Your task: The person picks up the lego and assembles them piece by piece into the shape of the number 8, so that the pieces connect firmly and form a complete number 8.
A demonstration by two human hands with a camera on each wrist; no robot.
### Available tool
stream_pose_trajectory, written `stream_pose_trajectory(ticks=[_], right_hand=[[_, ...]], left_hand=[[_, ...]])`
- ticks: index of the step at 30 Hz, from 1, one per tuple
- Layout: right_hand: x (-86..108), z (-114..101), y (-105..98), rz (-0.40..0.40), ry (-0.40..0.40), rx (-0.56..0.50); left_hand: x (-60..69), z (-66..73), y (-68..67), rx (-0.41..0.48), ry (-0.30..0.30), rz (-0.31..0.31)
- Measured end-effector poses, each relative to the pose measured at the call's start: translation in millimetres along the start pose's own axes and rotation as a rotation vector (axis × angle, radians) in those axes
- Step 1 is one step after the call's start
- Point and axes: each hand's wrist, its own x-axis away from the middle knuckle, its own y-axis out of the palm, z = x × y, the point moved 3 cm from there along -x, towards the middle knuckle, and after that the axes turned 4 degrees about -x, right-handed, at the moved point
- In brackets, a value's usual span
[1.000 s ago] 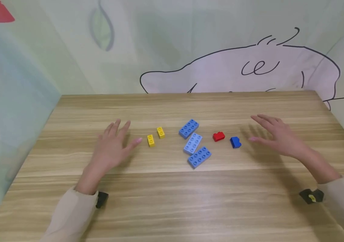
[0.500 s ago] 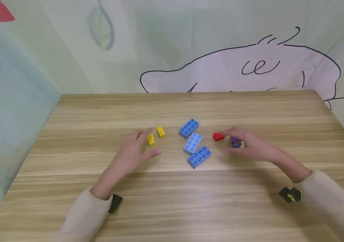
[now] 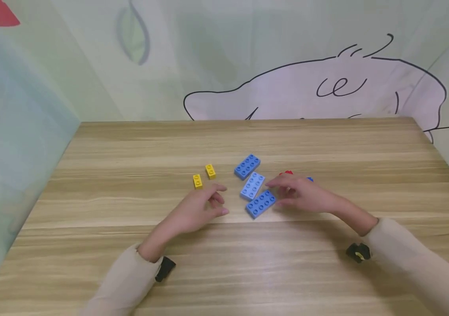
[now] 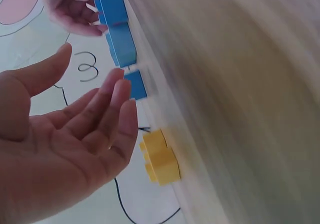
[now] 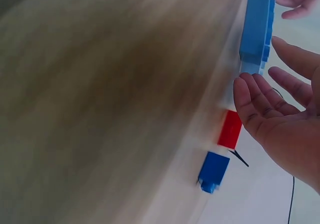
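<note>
Three large blue studded building bricks lie in a row on the table: a far one [image 3: 247,166], a lighter one in the middle [image 3: 252,186] and a near one [image 3: 261,204]. My right hand [image 3: 307,193] hovers by the near brick's right end, thumb and fingers apart around nothing. Contact there cannot be told. My left hand [image 3: 197,210], fingers loosely bent and holding nothing, is left of the blue bricks. Just beyond it lie two small yellow bricks, one nearer [image 3: 197,181] and one farther [image 3: 210,171].
Behind my right hand, a red brick [image 3: 287,172] and a small dark blue brick [image 3: 310,179] are partly hidden; the right wrist view shows the red brick [image 5: 230,129] and dark blue brick [image 5: 214,169] more fully. A printed wall covering [image 3: 224,61] stands behind the wooden table [image 3: 224,267].
Both hands have moved inward toward the large blue bricks, my left passing the yellow bricks and my right passing the red and dark blue ones. The bricks stay where they were.
</note>
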Motion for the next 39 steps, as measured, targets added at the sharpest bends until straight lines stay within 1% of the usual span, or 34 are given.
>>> stream_pose_trajectory(ticks=[3,5,7,11,14,19,24,28,32,36,39], right_hand=[[-2.9,1,4,-0.005,-0.001,-0.012],[-4.1,2,6,-0.002,-0.002,-0.007],[-4.7,4,7,0.001,-0.008,-0.006],[-5.3,4,8,0.007,-0.019,-0.012],[-5.6,3,8,0.006,-0.013,-0.017],[-5.7,2,8,-0.002,0.023,-0.014],[-5.9,1,9,-0.011,0.055,-0.005],[-6.3,0,9,-0.008,0.058,0.007],[-5.7,0,10,-0.009,0.066,0.015],[-5.2,0,10,-0.01,0.069,0.01],[-4.9,1,11,-0.013,0.073,0.005]], left_hand=[[-2.2,6.3,7.6,0.051,0.043,-0.064],[-3.4,10.6,11.8,0.07,0.059,-0.099],[-4.2,14.2,14.9,0.078,0.069,-0.121],[-5.2,18.3,17.0,0.066,0.072,-0.128],[-5.5,16.4,15.4,0.062,0.044,-0.122],[-4.8,9.2,7.7,0.064,-0.008,-0.081],[-4.4,-1.3,-4.3,0.057,-0.002,-0.01],[-5.1,-10.7,-16.6,0.047,0.005,0.051],[-5.0,-20.7,-29.9,0.068,-0.002,0.109],[-4.9,-31.2,-39.4,0.105,-0.032,0.146],[-5.4,-38.6,-43.7,0.105,-0.072,0.16]])
